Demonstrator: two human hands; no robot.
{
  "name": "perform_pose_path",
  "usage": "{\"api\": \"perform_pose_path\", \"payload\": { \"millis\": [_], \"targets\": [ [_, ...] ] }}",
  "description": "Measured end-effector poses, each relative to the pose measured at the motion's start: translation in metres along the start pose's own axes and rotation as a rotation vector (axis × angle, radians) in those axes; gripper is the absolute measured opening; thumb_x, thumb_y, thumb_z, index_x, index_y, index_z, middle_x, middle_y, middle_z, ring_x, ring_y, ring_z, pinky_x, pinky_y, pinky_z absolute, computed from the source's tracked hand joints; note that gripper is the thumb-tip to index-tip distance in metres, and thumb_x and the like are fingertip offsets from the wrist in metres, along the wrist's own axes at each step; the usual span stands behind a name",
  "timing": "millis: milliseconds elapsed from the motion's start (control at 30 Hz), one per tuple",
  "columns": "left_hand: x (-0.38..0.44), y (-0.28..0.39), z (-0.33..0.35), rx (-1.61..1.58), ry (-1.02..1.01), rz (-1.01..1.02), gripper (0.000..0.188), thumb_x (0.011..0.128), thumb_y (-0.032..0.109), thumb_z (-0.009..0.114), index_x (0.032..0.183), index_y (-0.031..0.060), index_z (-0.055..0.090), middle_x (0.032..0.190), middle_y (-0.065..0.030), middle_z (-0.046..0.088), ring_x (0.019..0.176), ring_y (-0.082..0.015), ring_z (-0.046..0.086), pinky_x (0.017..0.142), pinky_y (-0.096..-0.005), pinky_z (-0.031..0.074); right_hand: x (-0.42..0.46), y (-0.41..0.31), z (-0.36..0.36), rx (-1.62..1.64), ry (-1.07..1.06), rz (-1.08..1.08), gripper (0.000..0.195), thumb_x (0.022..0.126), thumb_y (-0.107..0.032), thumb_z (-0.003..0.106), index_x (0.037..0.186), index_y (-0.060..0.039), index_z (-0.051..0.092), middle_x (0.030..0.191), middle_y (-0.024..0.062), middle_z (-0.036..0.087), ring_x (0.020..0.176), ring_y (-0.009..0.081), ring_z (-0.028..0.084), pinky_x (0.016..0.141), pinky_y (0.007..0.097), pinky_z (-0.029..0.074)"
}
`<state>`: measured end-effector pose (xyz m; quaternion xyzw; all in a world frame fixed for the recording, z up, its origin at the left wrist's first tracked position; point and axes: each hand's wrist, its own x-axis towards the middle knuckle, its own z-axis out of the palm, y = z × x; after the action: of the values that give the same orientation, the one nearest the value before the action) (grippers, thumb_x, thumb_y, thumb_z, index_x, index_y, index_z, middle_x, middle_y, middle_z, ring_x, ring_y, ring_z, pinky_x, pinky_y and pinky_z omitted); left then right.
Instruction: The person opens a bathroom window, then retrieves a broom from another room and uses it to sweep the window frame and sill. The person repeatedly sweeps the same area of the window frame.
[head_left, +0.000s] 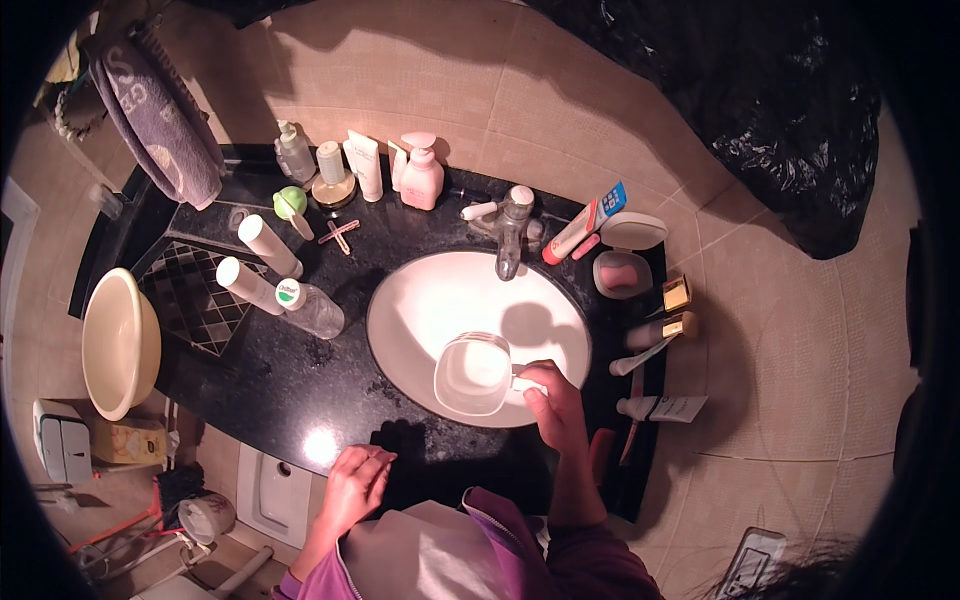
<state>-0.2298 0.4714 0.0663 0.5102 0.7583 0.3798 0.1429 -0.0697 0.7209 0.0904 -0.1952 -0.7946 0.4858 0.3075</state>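
My right hand grips the handle of a clear plastic cup, holding it over the front part of a white oval sink basin. The cup looks see-through, and whether it contains water I cannot tell. Behind it, a metal faucet with a lever reaches over the basin's back rim. My left hand hovers by the front edge of the black stone counter, its fingers curled together and nothing visible in them.
Left of the basin stand a clear bottle and two white-capped bottles. A pink pump bottle and several toiletries line the back. Rightward are a toothpaste tube, a soap box and brushes. A cream plastic basin is at far left.
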Motion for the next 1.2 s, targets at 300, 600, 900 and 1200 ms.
{"api": "perform_pose_path", "payload": {
  "millis": [300,600,900,1200],
  "targets": [
    [-0.002,0.002,-0.001,0.004,0.009,-0.008,0.02,0.069,-0.001,0.062,0.089,0.003,0.063,0.086,-0.0095,0.059,0.082,-0.0271,0.058,0.073,-0.0354,0.048,0.001,-0.012,-0.004,-0.112,0.011,0.202,0.017,0.084,-0.006,0.052,0.1,-0.0002,0.055,0.082,0.0124,0.058,0.07,0.0191,0.056,0.064,0.0281,0.044],
    [-0.004,0.002,-0.001,0.001,0.019,-0.014,0.02,0.07,-0.001,0.062,0.09,0.0032,0.063,0.085,-0.0095,0.059,0.082,-0.0269,0.058,0.073,-0.0352,0.048,-0.004,-0.005,-0.001,0.243,-0.059,0.388,0.022,0.092,-0.013,0.042,0.106,-0.0004,0.052,0.083,0.0055,0.057,0.075,0.0121,0.053,0.068,0.0262,0.045],
    [-0.004,0.004,-0.002,0.008,0.009,-0.021,0.02,0.07,0.0,0.062,0.089,0.0028,0.063,0.086,-0.0097,0.059,0.082,-0.0268,0.058,0.073,-0.0351,0.048,-0.011,0.004,0.017,0.752,-0.018,0.664,0.023,0.094,-0.016,0.039,0.11,-0.0022,0.048,0.088,0.0068,0.053,0.083,0.0135,0.051,0.07,0.0299,0.045],
    [-0.004,0.004,-0.001,0.001,0.013,-0.025,0.02,0.07,-0.001,0.062,0.089,0.0028,0.064,0.085,-0.0097,0.059,0.082,-0.0272,0.058,0.072,-0.0348,0.048,-0.025,0.041,0.059,1.245,-0.019,0.644,0.025,0.093,-0.024,0.044,0.111,-0.0072,0.046,0.086,0.0044,0.05,0.089,0.0148,0.05,0.072,0.0351,0.044]
  ]
}}
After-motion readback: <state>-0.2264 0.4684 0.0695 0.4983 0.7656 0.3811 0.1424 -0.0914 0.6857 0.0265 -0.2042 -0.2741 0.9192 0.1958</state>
